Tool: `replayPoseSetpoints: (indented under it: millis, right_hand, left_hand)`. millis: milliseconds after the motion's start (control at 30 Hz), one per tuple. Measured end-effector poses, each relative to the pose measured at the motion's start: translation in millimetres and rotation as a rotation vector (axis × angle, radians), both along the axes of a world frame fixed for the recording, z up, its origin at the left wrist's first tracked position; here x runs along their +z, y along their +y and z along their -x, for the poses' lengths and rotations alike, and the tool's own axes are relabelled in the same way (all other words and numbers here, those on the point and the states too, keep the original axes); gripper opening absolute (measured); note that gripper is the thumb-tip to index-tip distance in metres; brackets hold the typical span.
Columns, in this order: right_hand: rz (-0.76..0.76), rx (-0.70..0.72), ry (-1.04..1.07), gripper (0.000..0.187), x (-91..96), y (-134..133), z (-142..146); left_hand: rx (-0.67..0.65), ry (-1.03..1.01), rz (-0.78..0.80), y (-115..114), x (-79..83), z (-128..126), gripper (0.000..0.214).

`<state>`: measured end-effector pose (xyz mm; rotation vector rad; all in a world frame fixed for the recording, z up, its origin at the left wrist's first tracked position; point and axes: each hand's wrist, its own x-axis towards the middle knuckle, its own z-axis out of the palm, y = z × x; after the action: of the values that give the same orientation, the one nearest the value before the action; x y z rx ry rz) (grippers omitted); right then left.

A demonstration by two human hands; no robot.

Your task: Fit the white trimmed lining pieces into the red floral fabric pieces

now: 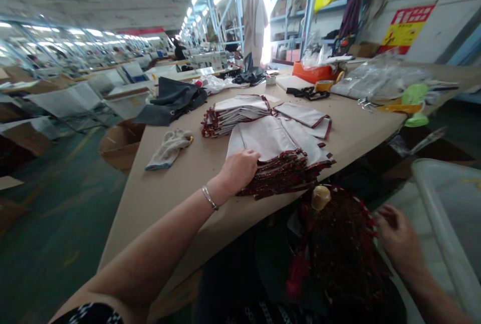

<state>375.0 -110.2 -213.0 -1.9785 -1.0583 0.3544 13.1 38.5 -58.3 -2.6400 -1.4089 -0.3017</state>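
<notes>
A stack of white cloth pieces with dark red edges (266,138) lies near the front of the table. My left hand (240,171), with a bracelet at its wrist, grips the stack's near left edge; the fingers are bent and their tips partly hidden. Dark red patterned cloth (345,244) hangs below the table edge, over my lap. At its right edge is my right hand (398,239), fingers curled against the trim; shadow hides the fingertips. A rounded tan object (320,197) sits at the top of the dark cloth.
Another white stack (240,111) lies behind, beside folded white pieces (304,113). A work glove (170,149) and dark grey cloth (175,98) lie to the left. An orange box (315,71) and clear plastic bags (379,78) stand farther back. A pale chair (447,214) is at right.
</notes>
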Motion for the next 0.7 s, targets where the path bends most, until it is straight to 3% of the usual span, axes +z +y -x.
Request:
replayPoseSetpoints:
  millis: [67, 133, 200, 233, 333, 467, 600, 700]
  right_hand:
    - [-0.194, 0.119, -0.131, 0.04, 56.7, 19.0, 26.6]
    - [-0.413, 0.426, -0.318, 0.025, 115.3, 42.8, 68.7]
    - [-0.473, 0.703, -0.477, 0.022, 158.2, 70.8, 117.1]
    - [-0.428, 0.786, -0.585, 0.022, 171.4, 86.0, 139.9]
    - [-0.257, 0.885, -0.837, 0.024, 183.5, 131.4, 187.4]
    - [-0.064, 0.784, -0.971, 0.031, 181.8, 167.8, 187.9]
    - [-0.018, 0.58, -0.936, 0.032, 193.6, 146.1, 155.6]
    - [-0.136, 0.617, -0.875, 0.027, 189.6, 97.0, 143.3]
  left_hand:
    - [0.013, 0.051, -0.014, -0.9, 3.9, -1.7, 0.025]
    - [0.034, 0.079, -0.017, -0.2, 7.5, -3.7, 0.025]
    - [0.057, 0.057, -0.041, 1.4, 11.0, -5.7, 0.025]
    - [0.068, 0.021, -0.068, 2.1, 12.8, -6.5, 0.025]
    - [0.084, -0.097, -0.134, 1.0, 18.4, -6.8, 0.022]
    - [0.075, -0.165, -0.123, -8.7, 23.9, -0.5, 0.02]
    - [0.127, -0.308, -0.094, -22.6, 19.2, 5.4, 0.016]
    - [0.161, -0.665, 0.06, -38.6, 12.5, -0.5, 0.01]
